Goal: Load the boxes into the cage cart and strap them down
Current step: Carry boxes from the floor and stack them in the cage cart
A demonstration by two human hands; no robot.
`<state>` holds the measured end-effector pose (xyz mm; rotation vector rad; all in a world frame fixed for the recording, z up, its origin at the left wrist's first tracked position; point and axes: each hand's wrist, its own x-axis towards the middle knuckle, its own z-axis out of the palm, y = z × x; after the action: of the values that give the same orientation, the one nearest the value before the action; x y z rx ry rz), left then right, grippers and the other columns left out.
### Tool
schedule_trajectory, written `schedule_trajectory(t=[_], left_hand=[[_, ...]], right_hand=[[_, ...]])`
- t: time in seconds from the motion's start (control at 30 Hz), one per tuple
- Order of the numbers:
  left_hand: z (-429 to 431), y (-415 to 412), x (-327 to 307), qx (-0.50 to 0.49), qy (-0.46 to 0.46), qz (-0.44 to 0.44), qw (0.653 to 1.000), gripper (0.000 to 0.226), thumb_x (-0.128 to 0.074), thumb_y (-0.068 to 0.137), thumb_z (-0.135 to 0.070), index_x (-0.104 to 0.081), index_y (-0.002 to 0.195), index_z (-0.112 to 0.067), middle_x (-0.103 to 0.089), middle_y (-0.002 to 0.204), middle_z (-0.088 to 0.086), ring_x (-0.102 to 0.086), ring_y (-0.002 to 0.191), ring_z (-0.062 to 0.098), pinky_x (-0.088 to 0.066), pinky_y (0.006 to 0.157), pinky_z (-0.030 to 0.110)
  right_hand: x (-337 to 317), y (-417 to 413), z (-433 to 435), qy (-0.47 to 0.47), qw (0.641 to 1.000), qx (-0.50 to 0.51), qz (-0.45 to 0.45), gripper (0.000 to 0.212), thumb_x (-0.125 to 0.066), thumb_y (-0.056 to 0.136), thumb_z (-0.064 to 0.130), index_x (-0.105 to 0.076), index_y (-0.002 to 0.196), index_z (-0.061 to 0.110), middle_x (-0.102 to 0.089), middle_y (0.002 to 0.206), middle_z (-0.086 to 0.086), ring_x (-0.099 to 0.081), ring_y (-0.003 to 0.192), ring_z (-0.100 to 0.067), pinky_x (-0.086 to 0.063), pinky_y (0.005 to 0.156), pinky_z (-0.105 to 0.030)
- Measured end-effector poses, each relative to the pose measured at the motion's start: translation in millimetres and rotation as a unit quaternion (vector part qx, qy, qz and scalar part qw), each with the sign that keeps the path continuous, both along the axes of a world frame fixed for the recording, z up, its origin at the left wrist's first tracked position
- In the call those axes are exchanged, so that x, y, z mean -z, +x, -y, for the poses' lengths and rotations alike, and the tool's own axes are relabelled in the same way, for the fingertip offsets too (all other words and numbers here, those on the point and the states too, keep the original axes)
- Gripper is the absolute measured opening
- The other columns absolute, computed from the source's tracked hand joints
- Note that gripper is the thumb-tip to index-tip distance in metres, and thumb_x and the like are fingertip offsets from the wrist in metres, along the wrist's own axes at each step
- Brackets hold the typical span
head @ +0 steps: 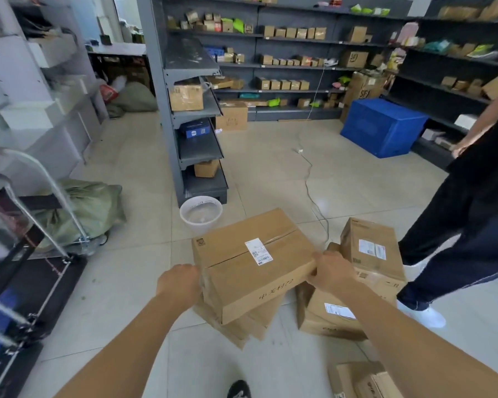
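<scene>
Clamping the taped cardboard box at both short ends with left grip and right grip curling over its edges; sitting atop a floor stack, right of the cage cart; seeming stiff, perhaps weighty, needing underside support.

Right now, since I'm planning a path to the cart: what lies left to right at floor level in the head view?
cage cart → left hand → held box → right hand → stack of boxes → other person's legs
</scene>
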<state>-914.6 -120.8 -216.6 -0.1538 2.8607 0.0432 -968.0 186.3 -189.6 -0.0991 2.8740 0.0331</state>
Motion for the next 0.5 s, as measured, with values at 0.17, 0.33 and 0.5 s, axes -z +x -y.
schedule_trajectory(t=[0.17, 0.33, 0.5], left_hand=[[-11.0, -66.4, 41.3, -0.031, 0.033, 0.028, 0.999, 0.038, -0.048, 0.093, -0.022, -0.052, 0.131, -0.024, -0.058, 0.125, -0.004, -0.056, 0.114, 0.017, -0.049, 0.085, 0.029], [-22.0, -122.5, 75.1, -0.067, 0.058, 0.059, 0.994, 0.036, -0.046, 0.094, -0.022, -0.054, 0.128, -0.026, -0.059, 0.123, -0.005, -0.058, 0.111, 0.016, -0.048, 0.078, 0.026], [-27.4, -162.1, 106.2, -0.127, 0.080, 0.099, 0.984, 0.036, -0.047, 0.093, -0.025, -0.056, 0.127, -0.028, -0.062, 0.118, -0.006, -0.061, 0.105, 0.015, -0.045, 0.068, 0.024]], right_hand=[[29.8, -73.3, -20.3, 0.003, 1.000, 0.004, 0.027, 0.048, -0.059, 0.087, 0.037, -0.048, 0.133, 0.023, -0.052, 0.124, -0.004, -0.044, 0.125, -0.024, -0.048, 0.096, -0.038], [50.7, -146.3, -39.3, 0.024, 0.998, -0.004, 0.059, 0.046, -0.059, 0.088, 0.036, -0.049, 0.131, 0.022, -0.048, 0.125, -0.004, -0.045, 0.124, -0.023, -0.049, 0.095, -0.037], [77.2, -209.6, -55.2, 0.024, 0.995, 0.000, 0.094, 0.041, -0.056, 0.090, 0.038, -0.051, 0.127, 0.022, -0.049, 0.124, -0.004, -0.044, 0.125, -0.023, -0.049, 0.096, -0.038]])
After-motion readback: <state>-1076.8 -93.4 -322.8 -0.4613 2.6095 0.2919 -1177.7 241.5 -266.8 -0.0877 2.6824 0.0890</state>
